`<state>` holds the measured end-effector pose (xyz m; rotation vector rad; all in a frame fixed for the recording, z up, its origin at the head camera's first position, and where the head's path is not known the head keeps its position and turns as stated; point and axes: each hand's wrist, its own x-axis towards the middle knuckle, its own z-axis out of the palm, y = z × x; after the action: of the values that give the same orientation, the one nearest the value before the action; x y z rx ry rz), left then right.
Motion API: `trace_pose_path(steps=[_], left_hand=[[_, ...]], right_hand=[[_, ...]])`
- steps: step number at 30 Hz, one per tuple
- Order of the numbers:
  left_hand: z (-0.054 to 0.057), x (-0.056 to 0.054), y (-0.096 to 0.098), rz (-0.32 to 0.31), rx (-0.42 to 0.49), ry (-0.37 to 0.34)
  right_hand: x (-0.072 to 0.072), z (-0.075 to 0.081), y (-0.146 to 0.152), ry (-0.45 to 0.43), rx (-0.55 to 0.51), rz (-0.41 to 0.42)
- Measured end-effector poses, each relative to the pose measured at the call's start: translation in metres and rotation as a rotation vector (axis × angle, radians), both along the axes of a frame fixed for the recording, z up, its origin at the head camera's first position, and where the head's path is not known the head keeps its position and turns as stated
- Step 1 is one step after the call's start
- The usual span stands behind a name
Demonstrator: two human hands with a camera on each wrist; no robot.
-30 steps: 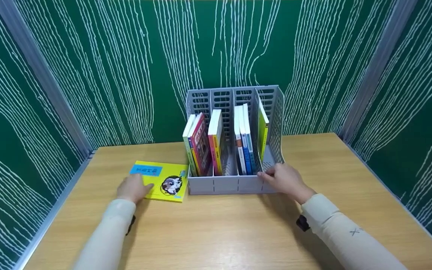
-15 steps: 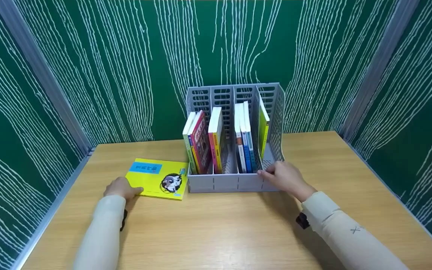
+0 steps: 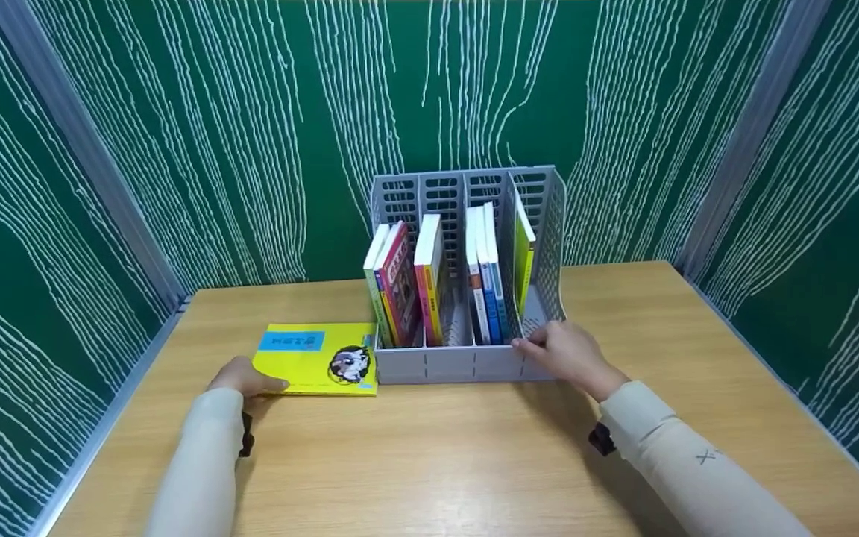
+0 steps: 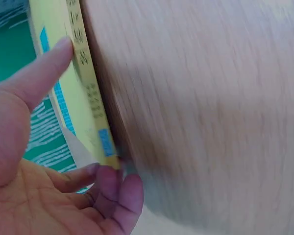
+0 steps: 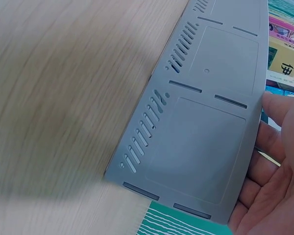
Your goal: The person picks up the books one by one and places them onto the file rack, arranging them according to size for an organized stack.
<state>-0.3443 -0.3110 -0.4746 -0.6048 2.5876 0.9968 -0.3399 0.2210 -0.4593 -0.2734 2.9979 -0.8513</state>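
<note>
A yellow book [image 3: 303, 365] with a blue title block and an animal picture lies flat on the table, left of a grey book rack [image 3: 400, 367]. My left hand [image 3: 241, 379] holds it by its near left corner. In the left wrist view the thumb presses along the book's spine [image 4: 91, 85], and the fingers curl at the corner. My right hand [image 3: 570, 356] grips the top edge of the rack's front wall, near its right end. Seen from the right wrist, its thumb lies on the rim and the fingers reach inside the rack.
Several books stand upright in the rack: a red-covered book [image 3: 400, 287] at the left, blue-spined books [image 3: 491, 298] further right, and a yellow-green book [image 3: 524, 276] in the rightmost compartment. The wooden table [image 3: 429, 462] ends at green walls [image 3: 340, 246] with white wavy lines.
My left hand has slid from the top of the yellow book to its near left corner. The book has turned slightly and moved right against the rack. My right hand stays on the rack.
</note>
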Motion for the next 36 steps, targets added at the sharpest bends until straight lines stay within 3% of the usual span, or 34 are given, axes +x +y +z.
trace_pose_path(steps=[4, 11, 16, 19, 24, 27, 31, 36], left_hand=[[0.000, 0.001, -0.004, 0.030, 0.066, -0.021], [0.003, -0.001, -0.005, 0.105, 0.293, 0.023], [0.003, -0.004, -0.005, 0.129, 0.367, 0.096], [0.003, -0.006, -0.005, 0.150, 0.474, 0.143], [0.004, -0.007, -0.004, 0.235, 0.693, 0.214], [0.005, -0.006, -0.003, 0.278, 0.773, 0.265], [0.008, -0.004, 0.001, 0.279, 0.768, 0.328], [0.017, -0.003, 0.010, 0.254, 0.681, 0.404]], right_hand=[[0.000, 0.000, 0.001, -0.010, -0.003, 0.002], [0.000, -0.001, 0.002, -0.018, 0.006, -0.005], [0.000, 0.000, 0.001, -0.011, 0.021, -0.008], [0.000, 0.000, 0.000, -0.023, 0.017, -0.019], [-0.001, 0.001, -0.002, -0.046, 0.009, -0.039], [-0.001, 0.001, -0.002, -0.039, 0.006, -0.032], [-0.001, 0.000, 0.000, -0.003, 0.016, -0.006], [-0.001, -0.001, 0.001, -0.009, 0.018, -0.006]])
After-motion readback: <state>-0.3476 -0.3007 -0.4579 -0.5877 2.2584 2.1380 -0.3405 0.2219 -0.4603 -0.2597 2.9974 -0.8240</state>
